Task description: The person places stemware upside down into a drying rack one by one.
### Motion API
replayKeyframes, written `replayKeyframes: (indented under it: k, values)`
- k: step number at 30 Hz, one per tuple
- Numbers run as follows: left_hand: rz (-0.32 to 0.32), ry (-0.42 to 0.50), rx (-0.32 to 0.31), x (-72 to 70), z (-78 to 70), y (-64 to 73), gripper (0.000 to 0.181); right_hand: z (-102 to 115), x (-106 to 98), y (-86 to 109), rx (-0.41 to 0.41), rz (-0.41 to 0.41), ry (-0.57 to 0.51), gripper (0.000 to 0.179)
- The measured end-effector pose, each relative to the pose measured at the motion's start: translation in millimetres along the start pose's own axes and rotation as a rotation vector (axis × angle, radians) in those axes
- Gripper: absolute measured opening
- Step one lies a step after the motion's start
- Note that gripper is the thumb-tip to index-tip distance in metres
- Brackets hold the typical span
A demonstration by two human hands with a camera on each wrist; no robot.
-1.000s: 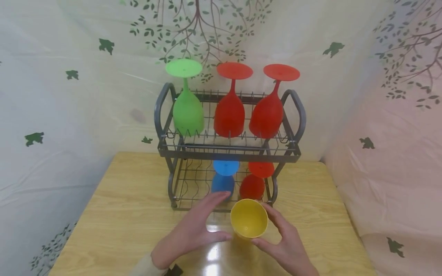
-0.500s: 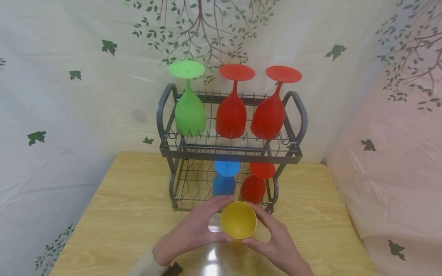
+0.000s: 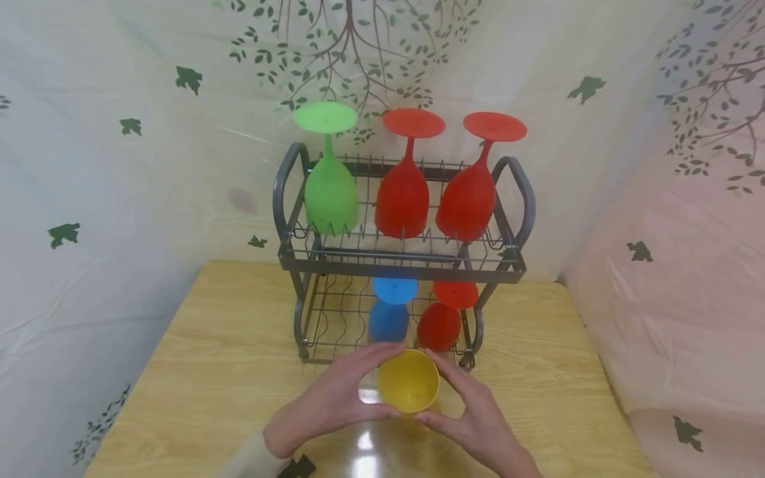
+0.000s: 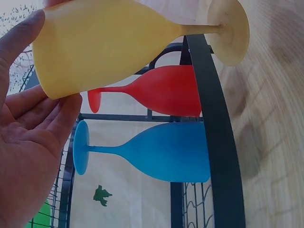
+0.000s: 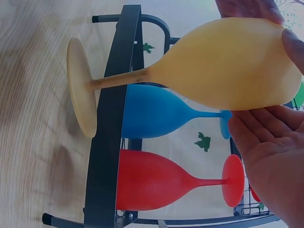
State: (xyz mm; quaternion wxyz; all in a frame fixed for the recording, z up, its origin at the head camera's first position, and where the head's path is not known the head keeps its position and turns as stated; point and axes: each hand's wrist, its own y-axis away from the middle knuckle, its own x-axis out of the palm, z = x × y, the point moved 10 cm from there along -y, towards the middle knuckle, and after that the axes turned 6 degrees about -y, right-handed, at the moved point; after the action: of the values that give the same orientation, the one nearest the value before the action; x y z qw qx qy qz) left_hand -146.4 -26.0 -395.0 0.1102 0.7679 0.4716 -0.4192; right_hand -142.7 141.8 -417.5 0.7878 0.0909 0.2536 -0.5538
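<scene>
A yellow wine glass is upright in front of the rack, its open mouth facing the head camera. My left hand holds the bowl from the left, thumb on the near side and fingers on the far side. From the right, my right hand grips the same bowl near the rim. Both wrist views show the stem and round foot of the yellow wine glass below the hands. Behind it, a blue wine glass and a red wine glass stand upside down on the lower tier.
The dark two-tier wire rack stands on a wooden table. Its upper tier bears an upside-down green wine glass and two upside-down red ones, the right one leaning. A leaf-patterned sheet hangs behind and at the sides.
The yellow wine glass has moved left, from the right hand alone into both hands. The left hand has come from beside the glass to hold it.
</scene>
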Motion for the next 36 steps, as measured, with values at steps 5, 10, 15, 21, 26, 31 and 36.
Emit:
replayKeyframes:
  k: [5,10,15,21,26,31,36]
  values:
    - [-0.013,0.032,-0.055,1.1,8.0,3.0,0.085,-1.6,2.0,-0.2,0.007,-0.006,-0.017,0.085]
    - [-0.084,0.048,-0.077,-2.9,13.0,9.5,0.086,1.5,-1.7,2.3,-0.059,-0.036,-0.036,0.085]
    - [-0.176,0.095,-0.069,-9.9,17.4,16.1,0.087,-1.6,-8.3,6.1,-0.010,-0.087,-0.064,0.079]
    - [-0.249,0.275,-0.053,-15.2,25.3,24.5,0.082,-2.5,-17.8,14.1,-0.011,-0.138,-0.057,0.080]
    - [-0.309,0.443,-0.073,-16.8,36.1,33.5,0.079,-5.4,-32.4,23.3,-0.110,-0.205,-0.135,0.082]
    - [-0.373,0.581,-0.081,-19.2,45.4,42.3,0.078,-11.5,-39.2,27.1,-0.133,-0.229,-0.217,0.078]
    - [-0.408,0.674,-0.068,-19.0,51.1,50.0,0.077,-16.3,-41.1,29.0,-0.101,-0.244,-0.258,0.073]
